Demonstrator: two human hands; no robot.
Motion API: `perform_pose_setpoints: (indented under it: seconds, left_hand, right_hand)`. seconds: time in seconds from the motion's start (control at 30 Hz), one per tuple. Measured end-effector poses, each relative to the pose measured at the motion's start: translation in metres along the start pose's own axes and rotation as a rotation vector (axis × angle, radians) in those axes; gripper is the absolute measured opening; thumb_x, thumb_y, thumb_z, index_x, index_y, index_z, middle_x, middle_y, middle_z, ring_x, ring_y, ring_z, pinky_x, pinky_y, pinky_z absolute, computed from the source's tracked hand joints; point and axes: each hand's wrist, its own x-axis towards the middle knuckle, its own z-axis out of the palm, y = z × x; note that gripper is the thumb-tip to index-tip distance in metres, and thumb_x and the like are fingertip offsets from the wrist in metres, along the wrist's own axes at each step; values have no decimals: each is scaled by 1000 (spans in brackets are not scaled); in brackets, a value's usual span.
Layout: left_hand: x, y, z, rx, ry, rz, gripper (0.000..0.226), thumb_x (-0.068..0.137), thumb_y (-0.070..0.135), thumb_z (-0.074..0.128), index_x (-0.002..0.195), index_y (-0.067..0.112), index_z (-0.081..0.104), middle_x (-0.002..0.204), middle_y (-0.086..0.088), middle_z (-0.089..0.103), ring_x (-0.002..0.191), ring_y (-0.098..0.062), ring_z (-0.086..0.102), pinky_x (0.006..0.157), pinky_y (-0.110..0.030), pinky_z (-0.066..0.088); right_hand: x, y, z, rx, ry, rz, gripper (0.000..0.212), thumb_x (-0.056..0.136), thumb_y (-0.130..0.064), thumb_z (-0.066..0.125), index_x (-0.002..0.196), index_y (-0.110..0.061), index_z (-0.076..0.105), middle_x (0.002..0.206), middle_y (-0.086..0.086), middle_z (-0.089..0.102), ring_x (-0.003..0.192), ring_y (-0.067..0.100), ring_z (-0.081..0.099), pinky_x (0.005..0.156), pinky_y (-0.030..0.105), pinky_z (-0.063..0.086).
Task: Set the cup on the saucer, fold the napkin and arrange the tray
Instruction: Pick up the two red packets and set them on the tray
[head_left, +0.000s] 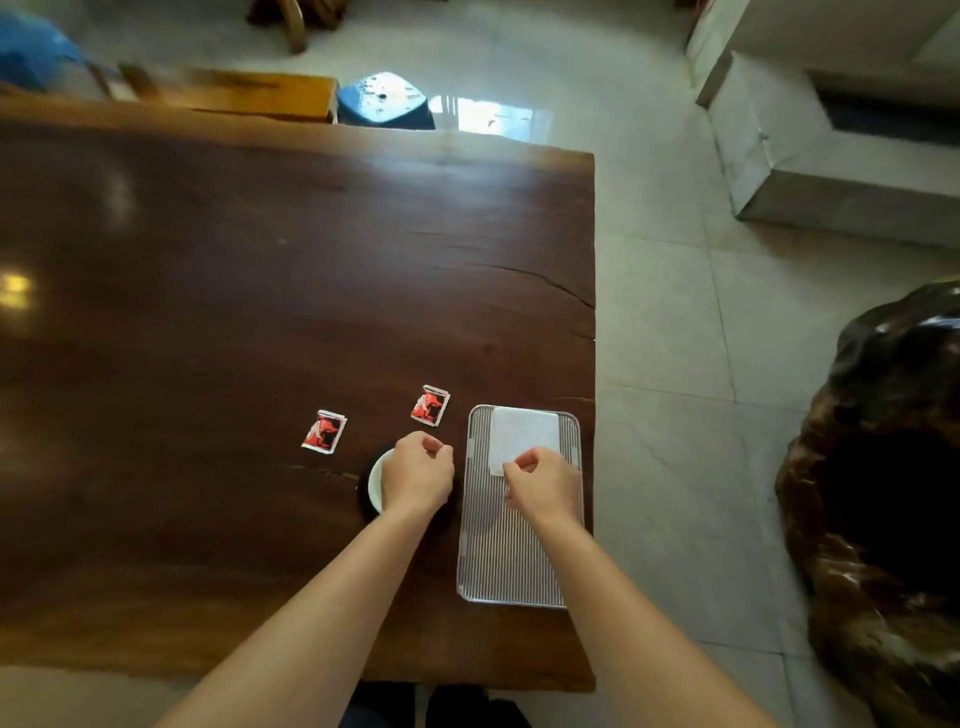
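Nearest, two bare forearms over the table edge. Left hand (418, 475) loosely curled above cup (375, 486) on dark saucer (364, 513); grip unclear. Right hand (543, 486) curled, fingertips (519, 462) at near edge of napkin (524, 431) lying on far end of tray (498, 566); pinch unclear.

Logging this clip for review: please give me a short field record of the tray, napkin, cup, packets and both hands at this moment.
surface: dark wooden table
tray: ribbed metal, by the table's right edge
napkin: white, folded, flat on the tray's far end
cup: white, on a dark saucer, left of the tray, mostly hidden
red packets: two, on the table beyond the cup
left hand: curled over the cup, grip unclear
right hand: curled at the napkin's near edge, pinch unclear
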Motion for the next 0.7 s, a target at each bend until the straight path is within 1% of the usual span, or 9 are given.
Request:
perform_pose_setpoints:
  seconds: [0.1, 0.17, 0.23, 0.3, 0.4, 0.47, 0.53, 0.6, 0.7]
  left_hand:
    - [17, -7, -36, -23, 65, -6, 15, 91, 30, 65, 78, 29, 58, 88, 0, 69, 84, -23, 72, 78, -44, 62]
    - [35, -16, -60, -36, 126, -33, 15, 89, 30, 66, 76, 29, 58, 87, 1, 70, 81, -23, 73, 77, -44, 62]
    - [54, -28, -82, -33, 176, -69, 15, 84, 30, 69, 74, 28, 59, 88, -1, 72, 79, -24, 74, 76, -44, 63]
    - [71, -37, -98, -29, 194, -101, 12, 81, 30, 71, 76, 27, 61, 87, -2, 73, 78, -25, 74, 74, -44, 63]
    - [90, -44, -113, 72, 190, -107, 10, 83, 28, 73, 86, 24, 63, 89, 2, 70, 87, -23, 69, 81, -38, 58]
    - [105, -50, -117, 126, 175, -105, 11, 87, 26, 72, 93, 22, 63, 91, 3, 65, 88, -20, 62, 78, -32, 50]
    - [118, -57, -118, 167, 168, -110, 14, 88, 25, 72, 98, 19, 64, 92, 4, 64, 85, -15, 56, 72, -29, 43]
    - [132, -66, -118, 207, 161, -111, 19, 87, 26, 73, 101, 17, 64, 96, 2, 66, 85, -13, 55, 71, -29, 41]
    - [148, -77, -117, 276, 156, -106, 29, 85, 29, 76, 107, 17, 61, 106, -3, 64, 86, -14, 54, 70, -30, 42]
  right_hand:
    - [7, -30, 20, -30, -77, -33, 21, 90, -33, 66, 97, -14, 69, 96, 6, 71, 91, 28, 71, 84, 43, 60]
    - [15, -50, 33, -105, -93, -52, 31, 92, -33, 63, 110, -9, 69, 106, 8, 72, 106, 29, 65, 92, 35, 52]
    - [22, -68, 46, -141, -104, -56, 37, 93, -31, 61, 121, -7, 66, 115, 10, 71, 115, 28, 60, 94, 31, 46]
    - [33, -83, 63, -144, -121, -30, 39, 92, -31, 62, 123, -7, 64, 115, 11, 71, 114, 29, 62, 94, 32, 46]
    - [49, -95, 86, -171, -125, 4, 35, 90, -29, 64, 117, -7, 64, 109, 12, 73, 108, 31, 64, 89, 33, 48]
    - [59, -101, 98, -207, -113, 6, 33, 91, -32, 65, 114, -8, 65, 109, 10, 72, 108, 31, 62, 81, 33, 44]
    - [69, -106, 109, -224, -99, 16, 35, 92, -37, 64, 112, -9, 66, 107, 9, 72, 106, 30, 64, 74, 29, 39]
    - [80, -107, 121, -237, -76, 50, 37, 92, -38, 63, 113, -8, 66, 108, 10, 72, 106, 30, 64, 75, 28, 40]
    - [95, -105, 134, -310, -52, 93, 42, 92, -39, 64, 116, -4, 63, 115, 14, 67, 111, 33, 60, 85, 35, 46]
